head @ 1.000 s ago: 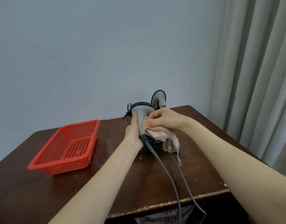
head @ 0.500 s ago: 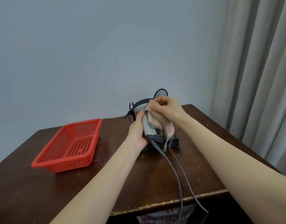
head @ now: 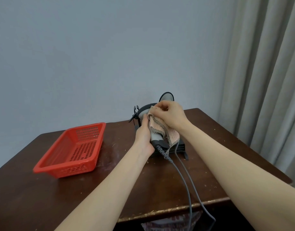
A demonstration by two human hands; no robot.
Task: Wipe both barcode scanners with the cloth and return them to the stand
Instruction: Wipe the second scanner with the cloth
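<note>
- The left hand point(head: 144, 139) is wrapped around the handle of a grey barcode scanner point(head: 156, 138), held above the black stand point(head: 176, 147) near the table's point(head: 143, 185) far edge.
- The right hand point(head: 171, 116) pinches the checked cloth point(head: 161, 130) against the scanner's head (the cloth drapes down over the handle).
- A second scanner point(head: 166, 97) stands just behind the hands, mostly hidden.
- Two cables point(head: 188, 189) run over the near edge.
- The red basket point(head: 73, 150) sits well left, with bare tabletop between it and the hands.
</note>
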